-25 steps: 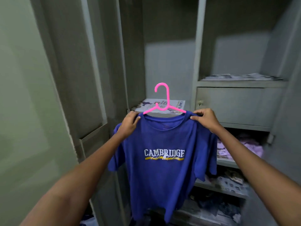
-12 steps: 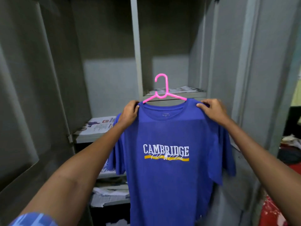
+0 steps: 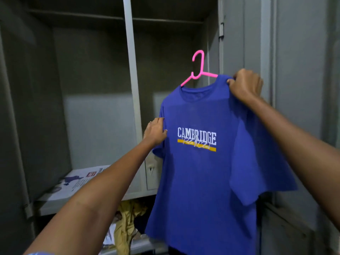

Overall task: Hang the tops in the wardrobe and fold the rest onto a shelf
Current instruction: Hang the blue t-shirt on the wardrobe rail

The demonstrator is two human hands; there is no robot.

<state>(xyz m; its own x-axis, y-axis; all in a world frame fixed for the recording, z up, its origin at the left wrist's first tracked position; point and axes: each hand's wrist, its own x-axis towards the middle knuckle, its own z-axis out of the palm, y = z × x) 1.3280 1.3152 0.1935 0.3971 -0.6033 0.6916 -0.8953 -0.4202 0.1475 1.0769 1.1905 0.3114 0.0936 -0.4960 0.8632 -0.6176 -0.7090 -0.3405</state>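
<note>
A blue T-shirt (image 3: 204,173) printed CAMBRIDGE hangs on a pink hanger (image 3: 198,70), held up in front of the open grey wardrobe (image 3: 95,111). My right hand (image 3: 245,85) grips the shirt's right shoulder, with the hanger arm hidden under the cloth, and holds it high. My left hand (image 3: 155,132) is lower and pinches the shirt's left edge by the sleeve. The hanger's hook points up and left, free of any rail. A dark rail (image 3: 77,14) runs across the top of the wardrobe.
A grey upright (image 3: 131,80) divides the wardrobe. A shelf lined with newspaper (image 3: 77,181) lies at lower left. Below it sit crumpled yellow-brown clothes (image 3: 128,219). A small locker door with a keyhole (image 3: 151,173) is behind the shirt. The wardrobe door (image 3: 298,89) stands at right.
My left hand has dropped from the shirt's left shoulder to its sleeve edge. My right hand has lifted the shirt and hanger higher and rightward; the hanger now tilts.
</note>
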